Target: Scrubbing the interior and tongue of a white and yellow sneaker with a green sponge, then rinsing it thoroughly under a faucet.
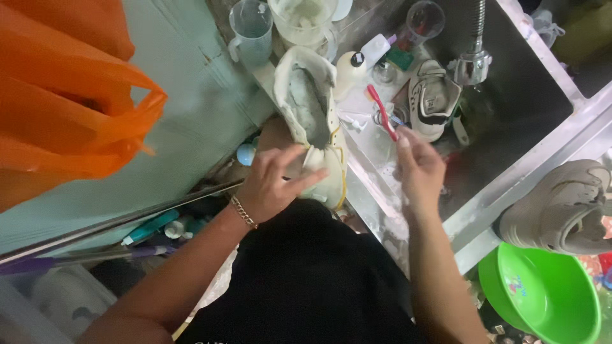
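Observation:
My left hand (275,181) grips the heel end of a cream sneaker (310,108) that lies on the metal sink's edge, its opening facing up. A bracelet sits on that wrist. My right hand (417,167) holds a red-handled toothbrush (381,111) by its lower end, the brush head pointing away over the sink, just right of the sneaker. The hand looks wet and soapy.
A second white sneaker (433,95) lies in the steel sink (510,121) under the tap (473,60). Plastic cups (250,28) and small bottles stand behind. A grey shoe (564,207) and green basin (542,293) sit right; an orange bag (70,95) hangs left.

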